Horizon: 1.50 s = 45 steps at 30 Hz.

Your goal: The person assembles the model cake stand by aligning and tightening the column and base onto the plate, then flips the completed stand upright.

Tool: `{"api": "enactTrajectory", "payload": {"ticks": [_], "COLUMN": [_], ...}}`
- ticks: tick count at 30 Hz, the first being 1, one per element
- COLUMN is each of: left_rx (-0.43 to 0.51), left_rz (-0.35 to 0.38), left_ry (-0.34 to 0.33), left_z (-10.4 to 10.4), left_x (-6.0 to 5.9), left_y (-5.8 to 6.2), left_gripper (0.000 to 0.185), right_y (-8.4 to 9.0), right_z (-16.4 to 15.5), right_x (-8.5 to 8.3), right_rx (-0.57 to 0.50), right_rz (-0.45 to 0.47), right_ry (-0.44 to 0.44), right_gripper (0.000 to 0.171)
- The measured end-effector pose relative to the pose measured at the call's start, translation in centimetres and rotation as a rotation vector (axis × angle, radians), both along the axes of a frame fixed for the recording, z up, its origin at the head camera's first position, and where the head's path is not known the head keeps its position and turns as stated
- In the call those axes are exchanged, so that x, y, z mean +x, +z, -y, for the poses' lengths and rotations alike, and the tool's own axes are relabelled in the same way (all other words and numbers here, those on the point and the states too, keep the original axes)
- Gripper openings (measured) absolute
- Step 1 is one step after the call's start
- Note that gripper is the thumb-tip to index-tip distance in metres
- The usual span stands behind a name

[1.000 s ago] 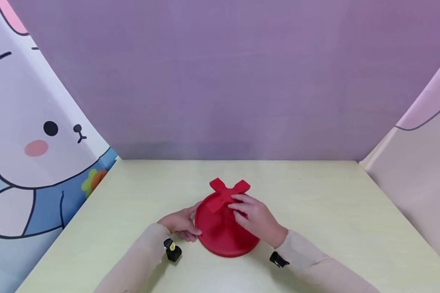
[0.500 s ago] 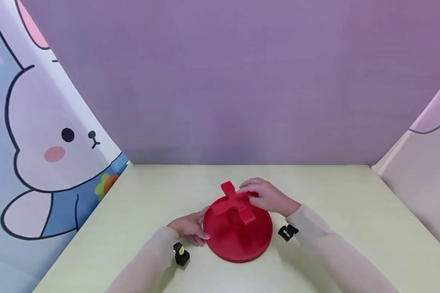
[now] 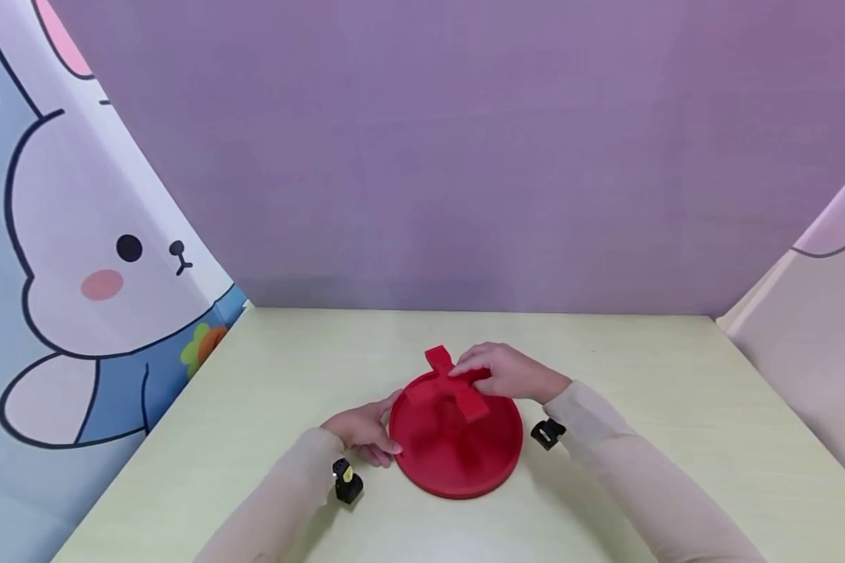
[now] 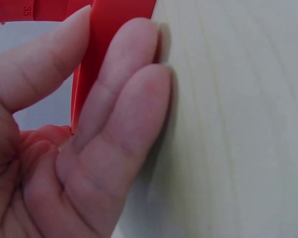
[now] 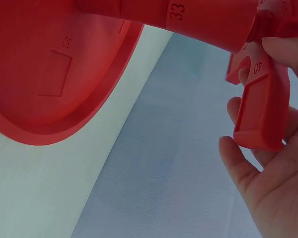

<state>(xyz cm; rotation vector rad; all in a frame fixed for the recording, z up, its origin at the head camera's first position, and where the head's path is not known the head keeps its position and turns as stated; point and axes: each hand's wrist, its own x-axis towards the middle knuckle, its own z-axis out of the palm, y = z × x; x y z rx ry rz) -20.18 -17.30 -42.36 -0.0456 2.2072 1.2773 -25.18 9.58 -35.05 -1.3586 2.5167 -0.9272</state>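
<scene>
A red round shallow disc [image 3: 458, 469] with a raised rim lies on the table. From it rises a red post [image 5: 188, 20] marked 33, topped by a red cross-shaped piece [image 3: 470, 404]. My left hand [image 3: 364, 430] rests at the disc's left edge; its thumb touches the rim in the left wrist view, other fingers [image 4: 134, 114] lie straight against the table outside it. With my right hand [image 3: 510, 371] I grip one arm of the cross, marked 40 in the right wrist view; thumb [image 5: 290, 52] above, fingers round the far side. That arm is largely hidden from the head view.
The pale wooden table [image 3: 641, 438] extends around both arms. A purple panel [image 3: 422, 156] stands behind it, with a rabbit-print sheet [image 3: 77, 258] at left and a pale sheet [image 3: 810, 336] at right. Small black devices [image 3: 347, 482] sit at both wrists.
The cross stands at a different angle than a second ago. My right hand has moved from over the disc to its far right side. My left hand stays at the rim; the head view shifted slightly.
</scene>
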Motion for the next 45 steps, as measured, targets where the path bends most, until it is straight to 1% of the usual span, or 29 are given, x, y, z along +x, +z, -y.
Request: {"api": "enactTrajectory", "payload": {"ticks": [3, 9, 12, 15, 18, 21, 24, 32, 36, 40, 45], "left_rx": [-0.004, 0.004, 0.012, 0.009, 0.007, 0.008, 0.017, 0.018, 0.013, 0.001, -0.007], "left_rz": [-0.002, 0.002, -0.008, -0.014, -0.017, -0.019, -0.016, -0.020, -0.022, -0.022, -0.018], "left_ry": [0.002, -0.007, -0.013, -0.015, -0.014, -0.017, -0.016, -0.028, -0.019, -0.007, -0.007], "left_z": [-0.1, 0.0, 0.0, 0.0, 0.0, -0.1, -0.1, -0.1, -0.1, 0.0, -0.1], "left_x": [-0.1, -0.1, -0.1, 0.0, 0.0, 0.0, 0.0, -0.2, -0.2, -0.2, -0.2], "left_y": [0.1, 0.1, 0.1, 0.1, 0.2, 0.2, 0.2, 0.1, 0.3, 0.3, 0.0], "left_gripper": [0.099, 0.099, 0.099, 0.098, 0.098, 0.098, 0.098, 0.096, 0.096, 0.096, 0.096], "right_y": [0.1, 0.0, -0.3, -0.4, -0.4, -0.4, -0.4, -0.1, 0.2, 0.5, 0.7], "right_z": [-0.1, -0.2, -0.3, -0.3, -0.4, -0.6, -0.9, -1.4, -1.3, -1.3, -1.6], "right_x": [0.0, 0.1, 0.3, 0.7, 1.2, 1.5, 1.9, 2.9, 3.3, 3.4, 2.8], "right_rx": [0.018, 0.018, 0.016, 0.021, 0.030, 0.037, 0.043, 0.049, 0.051, 0.033, -0.063], "right_rz": [-0.026, -0.027, -0.020, -0.047, -0.103, -0.154, -0.180, -0.206, -0.207, -0.212, -0.212], "right_ry": [0.002, 0.001, -0.029, -0.066, -0.088, -0.090, -0.085, -0.071, -0.065, -0.080, -0.133], "right_gripper": [0.033, 0.032, 0.031, 0.031, 0.031, 0.030, 0.030, 0.030, 0.030, 0.026, 0.023]}}
